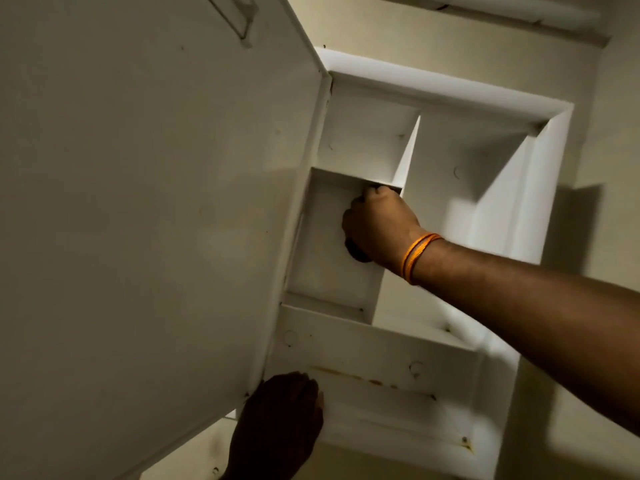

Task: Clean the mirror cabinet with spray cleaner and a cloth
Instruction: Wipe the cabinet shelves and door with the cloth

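Note:
I look up into the white mirror cabinet (450, 98), whose door (156, 202) is swung open to the left, showing its plain back. My right hand (377, 226), with an orange thread on the wrist, is fisted inside the small middle-left compartment (325, 282). A dark cloth (358, 253) peeks out below the fist, pressed against the compartment's back wall. My left hand (280, 420) lies flat against the cabinet's bottom front edge, just below the door's lower corner. No spray bottle is in view.
A tall compartment (467, 174) opens to the right of the fist. The bottom shelf (381, 358) carries a brownish rust streak (356, 377). Beige wall (616, 168) surrounds the cabinet, and a ledge (485, 8) runs above it.

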A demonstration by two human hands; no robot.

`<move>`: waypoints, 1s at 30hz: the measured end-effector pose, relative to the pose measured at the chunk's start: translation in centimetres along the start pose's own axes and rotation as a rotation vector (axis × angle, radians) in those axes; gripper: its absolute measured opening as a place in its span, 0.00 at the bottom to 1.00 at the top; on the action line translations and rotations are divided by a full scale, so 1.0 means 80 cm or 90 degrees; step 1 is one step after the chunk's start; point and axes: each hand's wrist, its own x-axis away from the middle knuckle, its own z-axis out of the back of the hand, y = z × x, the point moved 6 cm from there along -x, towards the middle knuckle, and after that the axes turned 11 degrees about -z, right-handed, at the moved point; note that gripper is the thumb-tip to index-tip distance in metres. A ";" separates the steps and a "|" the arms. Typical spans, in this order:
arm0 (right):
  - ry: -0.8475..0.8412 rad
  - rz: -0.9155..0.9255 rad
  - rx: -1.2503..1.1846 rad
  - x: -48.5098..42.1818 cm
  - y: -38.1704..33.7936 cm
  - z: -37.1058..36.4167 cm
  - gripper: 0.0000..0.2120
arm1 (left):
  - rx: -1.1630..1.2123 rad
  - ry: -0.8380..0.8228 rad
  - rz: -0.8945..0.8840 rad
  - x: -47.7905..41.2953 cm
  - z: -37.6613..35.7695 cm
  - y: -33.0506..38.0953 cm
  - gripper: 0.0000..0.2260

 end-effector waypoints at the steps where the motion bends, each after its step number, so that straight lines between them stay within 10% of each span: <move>1: -0.011 -0.012 0.000 0.002 -0.003 -0.005 0.08 | 0.038 -0.035 0.008 0.000 -0.004 -0.003 0.28; 18: -0.157 0.051 -0.112 0.053 -0.100 0.008 0.09 | 0.024 0.002 -0.032 0.001 0.014 0.006 0.25; 30: -0.407 -0.170 -0.591 0.027 -0.067 -0.037 0.12 | 0.045 -0.052 0.004 -0.002 0.006 0.011 0.12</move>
